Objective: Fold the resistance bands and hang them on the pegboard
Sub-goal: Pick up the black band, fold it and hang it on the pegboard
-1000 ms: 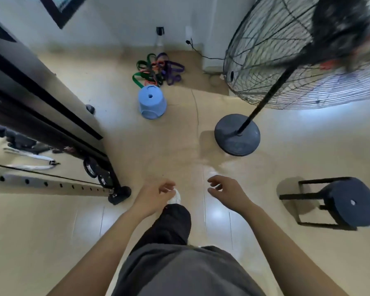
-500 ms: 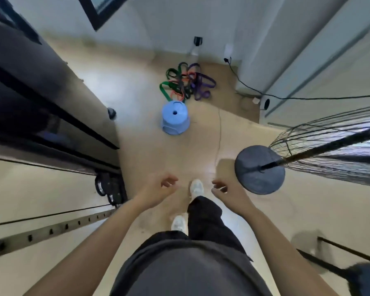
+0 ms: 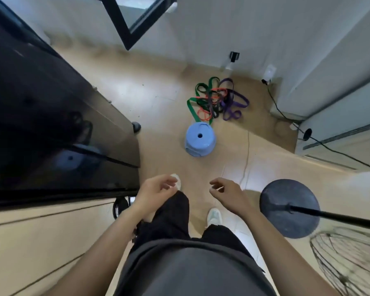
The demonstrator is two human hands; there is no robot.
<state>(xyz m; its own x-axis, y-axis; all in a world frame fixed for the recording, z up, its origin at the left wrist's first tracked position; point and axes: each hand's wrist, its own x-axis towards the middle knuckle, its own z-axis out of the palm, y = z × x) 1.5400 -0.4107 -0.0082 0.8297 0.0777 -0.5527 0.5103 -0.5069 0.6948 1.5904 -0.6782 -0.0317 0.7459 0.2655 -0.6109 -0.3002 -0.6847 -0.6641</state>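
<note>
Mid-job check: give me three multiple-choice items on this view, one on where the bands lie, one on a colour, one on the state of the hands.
1. Where are the bands relative to the stool?
A. piled on top of it
B. on the floor just beyond it
C. tucked underneath it

2. What colour is the stool?
A. blue
B. red
C. white

3. What are the left hand and right hand doing?
A. each grips a band
B. only the left grips a band
C. both hold nothing, fingers loosely curled

Answers:
1 B, the tangle lies on the floor on the stool's far side.
2 A, its top and sides are light blue.
3 C, both hands hang over the legs with nothing in them.
</note>
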